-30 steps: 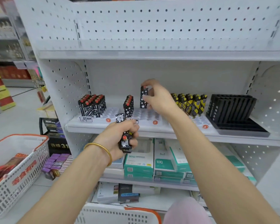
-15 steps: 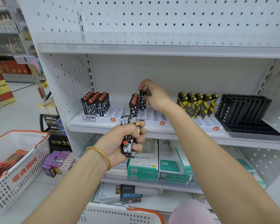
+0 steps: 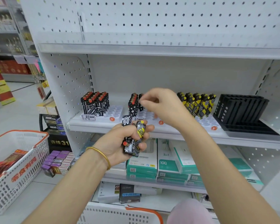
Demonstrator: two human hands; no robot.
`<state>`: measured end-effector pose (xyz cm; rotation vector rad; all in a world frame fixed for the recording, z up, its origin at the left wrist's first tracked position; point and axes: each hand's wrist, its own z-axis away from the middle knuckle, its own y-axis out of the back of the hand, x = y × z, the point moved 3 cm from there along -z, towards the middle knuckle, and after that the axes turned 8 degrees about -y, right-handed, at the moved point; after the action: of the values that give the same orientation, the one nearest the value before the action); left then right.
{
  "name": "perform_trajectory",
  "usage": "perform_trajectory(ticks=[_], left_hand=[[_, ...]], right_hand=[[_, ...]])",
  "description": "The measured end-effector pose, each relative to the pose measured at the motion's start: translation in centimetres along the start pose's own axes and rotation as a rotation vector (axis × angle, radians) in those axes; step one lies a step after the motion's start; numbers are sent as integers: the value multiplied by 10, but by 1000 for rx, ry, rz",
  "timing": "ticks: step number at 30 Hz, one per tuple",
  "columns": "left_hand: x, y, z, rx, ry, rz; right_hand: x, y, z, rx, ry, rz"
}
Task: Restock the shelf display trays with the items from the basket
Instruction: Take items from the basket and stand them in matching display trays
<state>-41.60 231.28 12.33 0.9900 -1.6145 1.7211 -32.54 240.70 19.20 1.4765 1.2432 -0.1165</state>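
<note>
Two white baskets with orange rims are seen nearest: the near basket (image 3: 113,214) at the bottom edge, and the floor basket (image 3: 23,173) at the left, with red packets (image 3: 5,165) lying in it. Beyond them the left hand (image 3: 120,143) is held just in front of the shelf (image 3: 168,135) edge, its fingers curled tightly round a bundle of lighters (image 3: 132,143), patterned black and yellow ones mixed; a gold bangle (image 3: 100,155) is worn on that wrist. Further in, the right hand (image 3: 162,107) is raised over the middle tray (image 3: 145,115), wrist bent, fingers loosely curled and blurred, their tips just beside the tops of the star-patterned lighters (image 3: 133,105) standing at the tray's back left; whether one is pinched cannot be told. Line-patterned lighters (image 3: 95,104) are stood in the left tray (image 3: 115,110), yellow lighters (image 3: 196,104) in the right tray (image 3: 207,122)
</note>
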Motion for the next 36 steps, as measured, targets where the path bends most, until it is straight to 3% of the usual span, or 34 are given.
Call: perform_trajectory(ticks=[3, 5, 11, 14, 19, 24, 29, 36], left_hand=[[0, -8, 0, -48, -2, -37], [-4, -16, 0, -70, 10, -51], [-17, -47, -5, -169, 81, -56], [-23, -61, -10, -182, 148, -69], [-33, -71, -16, -44, 167, -237], [-41, -86, -23, -20, 156, -284], [-44, -93, -23, -44, 181, -320], [-46, -94, -22, -64, 221, -271]], right_hand=[[-1, 5, 32, -197, -19, 83], [2, 8, 43, -220, -11, 88], [31, 37, 60, -245, -170, -248], [47, 60, 66, -154, -190, -256], [80, 107, 72, 111, -280, -402], [92, 128, 54, 342, -214, -147], [91, 120, 34, 315, -117, 161], [89, 109, 29, 300, -14, 206]])
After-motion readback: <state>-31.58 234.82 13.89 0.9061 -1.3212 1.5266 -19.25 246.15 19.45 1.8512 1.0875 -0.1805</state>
